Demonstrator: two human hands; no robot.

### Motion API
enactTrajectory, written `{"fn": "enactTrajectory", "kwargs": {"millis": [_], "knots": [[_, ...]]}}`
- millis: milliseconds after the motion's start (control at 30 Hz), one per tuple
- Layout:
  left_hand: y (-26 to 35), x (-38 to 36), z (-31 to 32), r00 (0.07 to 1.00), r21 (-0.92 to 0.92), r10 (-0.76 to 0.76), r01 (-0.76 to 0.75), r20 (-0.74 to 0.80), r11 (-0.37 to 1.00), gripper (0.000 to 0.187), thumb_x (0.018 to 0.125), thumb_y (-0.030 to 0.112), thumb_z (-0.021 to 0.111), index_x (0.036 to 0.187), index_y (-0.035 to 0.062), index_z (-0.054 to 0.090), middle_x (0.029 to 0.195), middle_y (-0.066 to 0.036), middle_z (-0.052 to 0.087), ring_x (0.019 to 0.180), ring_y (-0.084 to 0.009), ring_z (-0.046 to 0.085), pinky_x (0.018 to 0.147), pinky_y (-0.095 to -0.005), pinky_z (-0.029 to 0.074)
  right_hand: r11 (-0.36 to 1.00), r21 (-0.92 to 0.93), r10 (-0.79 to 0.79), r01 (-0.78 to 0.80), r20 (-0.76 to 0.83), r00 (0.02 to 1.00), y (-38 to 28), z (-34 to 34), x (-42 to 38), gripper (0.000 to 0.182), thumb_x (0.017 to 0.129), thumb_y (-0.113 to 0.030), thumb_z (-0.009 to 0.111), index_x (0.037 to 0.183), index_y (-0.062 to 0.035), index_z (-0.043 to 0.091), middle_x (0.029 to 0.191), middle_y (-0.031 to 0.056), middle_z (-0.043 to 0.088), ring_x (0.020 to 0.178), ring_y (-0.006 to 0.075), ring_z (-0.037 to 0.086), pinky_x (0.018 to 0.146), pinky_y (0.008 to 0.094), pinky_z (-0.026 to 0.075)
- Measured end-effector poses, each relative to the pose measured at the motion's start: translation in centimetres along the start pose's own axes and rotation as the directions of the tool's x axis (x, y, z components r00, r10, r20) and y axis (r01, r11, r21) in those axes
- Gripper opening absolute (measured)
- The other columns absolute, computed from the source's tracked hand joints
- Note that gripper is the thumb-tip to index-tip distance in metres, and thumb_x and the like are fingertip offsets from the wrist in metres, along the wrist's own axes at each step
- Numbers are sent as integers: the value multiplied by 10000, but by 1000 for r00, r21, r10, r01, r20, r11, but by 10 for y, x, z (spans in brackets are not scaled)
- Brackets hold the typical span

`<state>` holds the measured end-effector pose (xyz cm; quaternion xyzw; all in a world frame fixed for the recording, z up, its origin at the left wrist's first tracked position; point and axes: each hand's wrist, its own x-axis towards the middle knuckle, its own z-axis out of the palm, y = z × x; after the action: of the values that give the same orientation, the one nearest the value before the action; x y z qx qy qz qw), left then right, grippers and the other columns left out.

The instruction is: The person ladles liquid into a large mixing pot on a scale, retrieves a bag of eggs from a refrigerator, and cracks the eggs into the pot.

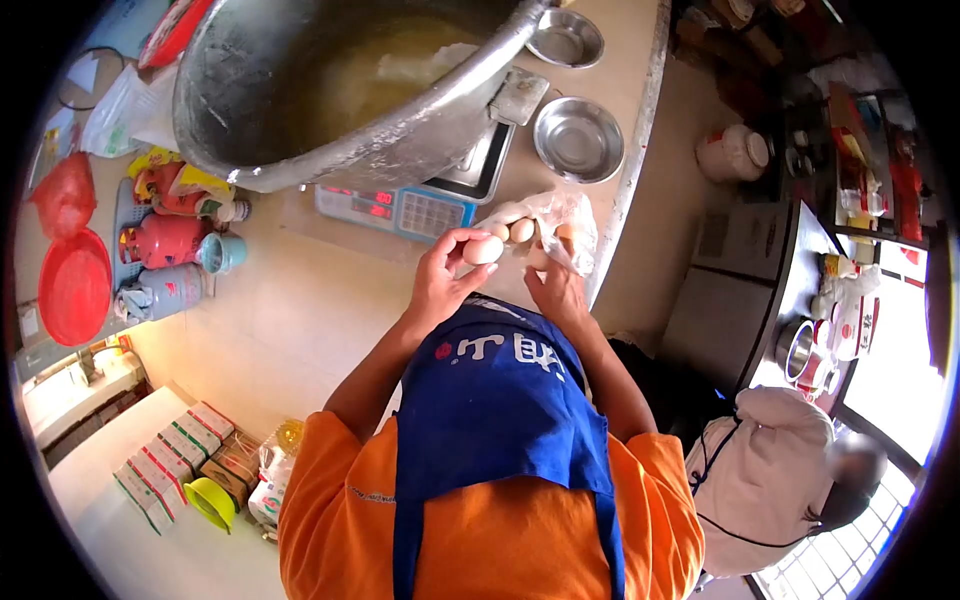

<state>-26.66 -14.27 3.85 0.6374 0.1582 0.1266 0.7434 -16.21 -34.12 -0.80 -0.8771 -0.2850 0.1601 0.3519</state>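
Between the fingers and thumb of my left hand (445,270) is a pale egg (483,250). My right hand (560,292) is closed around another egg (540,259) at the mouth of a clear plastic bag (575,212). More eggs (521,230) lie in the bag's opening, just beyond my fingers. Behind the bag is a blue digital scale (400,208) with red lit digits. A large metal pot (330,172) with cloudy yellowish liquid stands over the scale and hides part of it.
Two steel bowls (579,140) stand near the counter's right edge. Red and blue containers (166,241) and a red basin (75,287) are at the left. Boxes (175,460) lie lower left. Another person (765,470) is at the lower right, beside shelving.
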Motion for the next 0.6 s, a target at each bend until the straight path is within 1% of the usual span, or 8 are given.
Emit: {"fn": "enactTrajectory", "kwargs": {"millis": [133, 167, 267, 333, 400, 467, 533, 600], "knots": [[63, -4, 0, 998, -31, -1, 3, 61, 1000, 564, 852, -33, 796, 1352, -2, 538, 1255, -120, 629, 1190, -192, 626, 1047, -340, 518, 966, -55, -257, 252, -96, 962, -5, -23, -1, 322, 884, -136, 736, 1088, 70, 595, 826, 270, 665, 750, 472, 658, 669, 524, 526], [84, -6, 0, 996, 19, 7, -9, 87, 1000, 578, 835, -21, 816, 1349, -3, 551, 1270, -121, 630, 1187, -197, 630, 1044, -342, 518, 989, 50, -138, 139, -29, 990, -18, -33, 0, 281, 913, -162, 729, 999, 69, 593, 716, 264, 644, 637, 466, 631, 567, 534, 484], [131, -9, -7, 965, 136, 166, -196, 201, 971, 561, 781, -17, 857, 1286, -11, 612, 1252, -132, 651, 1150, -205, 647, 1028, -336, 521, 982, -21, -186, 187, 56, 981, -35, -49, 1, 255, 967, -189, 663, 1078, 38, 629, 837, 261, 681, 761, 425, 680, 681, 493, 525], [171, -8, -14, 886, 290, 376, -448, 272, 846, 575, 755, -36, 863, 1276, -8, 620, 1258, -154, 651, 1162, -223, 648, 1015, -337, 531, 962, 273, -73, 8, 230, 970, -61, -73, 6, 310, 990, -183, 619, 1237, 3, 634, 959, 198, 707, 851, 313, 686, 767, 425, 527], [205, -12, -21, 882, 254, 419, -464, 214, 848, 575, 766, -56, 842, 1289, -6, 608, 1283, -167, 616, 1165, -249, 650, 1005, -359, 537, 787, 605, -177, -119, 406, 897, -78, -97, 14, 385, 999, -166, 631, 1337, 14, 595, 1175, 109, 696, 888, 125, 633, 741, 315, 541], [239, -8, -25, 876, 167, 468, -482, 114, 860, 559, 783, -61, 829, 1291, -8, 604, 1273, -160, 609, 1177, -247, 643, 996, -356, 540, 651, 744, -264, -149, 406, 875, -104, -134, 22, 418, 998, -152, 638, 1370, 25, 563, 1300, 138, 635, 1026, 160, 643, 815, 314, 555], [279, 5, -30, 874, 303, 476, -482, 98, 822, 535, 796, -62, 821, 1283, -16, 603, 1254, -149, 619, 1175, -231, 644, 981, -338, 546, 432, 896, -400, 102, 89, 912, -158, -172, 33, 478, 982, -139, 666, 1390, 66, 526, 1292, 188, 632, 1075, 212, 659, 879, 342, 562], [297, 30, -30, 865, 469, 496, -468, 72, 749, 494, 800, -51, 820, 1249, -6, 618, 1187, -108, 670, 1069, -183, 685, 910, -307, 570, 480, 713, -427, 511, -318, 846, -211, -198, 46, 589, 948, -232, 686, 1416, 61, 482, 1220, 225, 658, 863, 196, 679, 714, 259, 563]]}}
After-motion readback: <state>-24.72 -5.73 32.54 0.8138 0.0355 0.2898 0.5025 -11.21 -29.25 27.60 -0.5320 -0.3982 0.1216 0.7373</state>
